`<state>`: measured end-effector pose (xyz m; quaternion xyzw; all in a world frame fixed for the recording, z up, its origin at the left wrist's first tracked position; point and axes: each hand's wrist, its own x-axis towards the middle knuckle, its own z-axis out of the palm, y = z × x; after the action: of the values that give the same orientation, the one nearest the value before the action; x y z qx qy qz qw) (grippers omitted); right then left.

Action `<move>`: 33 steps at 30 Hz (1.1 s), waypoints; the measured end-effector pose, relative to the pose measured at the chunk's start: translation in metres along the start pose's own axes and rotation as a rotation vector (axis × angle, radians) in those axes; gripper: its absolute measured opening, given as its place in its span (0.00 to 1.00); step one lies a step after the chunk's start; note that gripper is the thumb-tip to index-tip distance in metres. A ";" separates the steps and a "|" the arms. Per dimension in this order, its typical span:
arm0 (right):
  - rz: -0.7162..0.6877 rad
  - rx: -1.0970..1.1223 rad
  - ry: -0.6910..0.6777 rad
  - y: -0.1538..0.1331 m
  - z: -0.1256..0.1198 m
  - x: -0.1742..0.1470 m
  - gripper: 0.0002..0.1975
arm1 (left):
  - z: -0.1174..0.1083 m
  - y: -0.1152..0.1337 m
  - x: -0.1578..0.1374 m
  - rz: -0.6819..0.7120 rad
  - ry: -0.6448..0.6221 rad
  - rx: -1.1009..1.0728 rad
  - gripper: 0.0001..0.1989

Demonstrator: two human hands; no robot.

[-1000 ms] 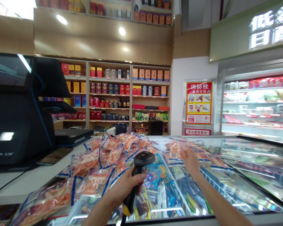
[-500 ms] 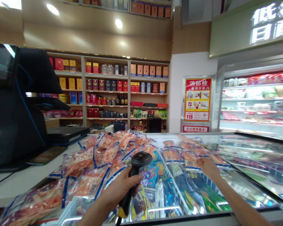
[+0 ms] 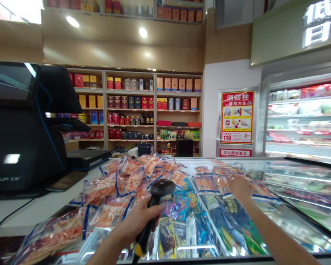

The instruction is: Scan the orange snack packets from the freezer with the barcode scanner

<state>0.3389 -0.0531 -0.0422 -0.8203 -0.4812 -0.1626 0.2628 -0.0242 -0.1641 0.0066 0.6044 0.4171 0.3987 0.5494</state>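
My left hand (image 3: pixel 146 217) is wrapped round the handle of a black and yellow barcode scanner (image 3: pixel 162 187), its head turned up and away from me. Under and beyond it, clear packets of orange-pink food with blue edges (image 3: pixel 100 189) lie heaped on the freezer's glass top. To the right, my right hand (image 3: pixel 240 187) reaches over a smaller row of the same packets (image 3: pixel 205 183). Its fingers are smeared by motion and partly hidden, so whether they grip a packet cannot be made out.
A black checkout terminal (image 3: pixel 24 136) stands on the white counter at left, with a dark phone (image 3: pixel 67 181) beside it. Colourful frozen packs (image 3: pixel 168 235) show through the freezer glass. Behind are shelves of boxed goods (image 3: pixel 129 103), a red fire-hydrant sign (image 3: pixel 236 117) and a display fridge (image 3: pixel 303 121).
The view has swung slightly left, so things sit further right. My right hand has shifted a little over the packets and blurred; my left hand still holds the scanner.
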 end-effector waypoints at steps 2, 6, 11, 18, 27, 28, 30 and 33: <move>-0.087 0.094 0.064 -0.027 -0.003 -0.012 0.20 | -0.008 -0.001 -0.003 -0.005 0.011 0.006 0.11; -0.284 0.310 -0.137 -0.095 0.001 -0.045 0.18 | -0.019 -0.003 -0.006 -0.010 0.088 -0.048 0.11; -0.258 0.276 -0.334 -0.157 0.019 -0.069 0.26 | -0.028 -0.007 -0.009 0.037 0.140 -0.088 0.10; -0.178 0.173 -0.349 -0.171 0.031 -0.071 0.26 | -0.042 -0.009 -0.016 -0.041 0.134 -0.069 0.12; -0.410 -0.065 0.023 -0.101 0.013 -0.075 0.15 | -0.037 -0.008 -0.021 0.036 0.107 -0.090 0.09; -0.381 -0.107 0.012 -0.093 0.011 -0.075 0.16 | -0.035 -0.009 -0.020 0.035 0.096 -0.103 0.09; -0.373 -0.141 -0.063 -0.080 0.009 -0.073 0.15 | -0.031 -0.009 -0.017 0.025 0.081 -0.124 0.09; -0.528 -0.057 -0.174 -0.071 0.009 -0.073 0.14 | -0.026 -0.010 -0.012 0.028 0.049 -0.115 0.10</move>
<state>0.2416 -0.0710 -0.0680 -0.6846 -0.6942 -0.1677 0.1458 -0.0536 -0.1667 -0.0020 0.5675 0.3983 0.4441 0.5675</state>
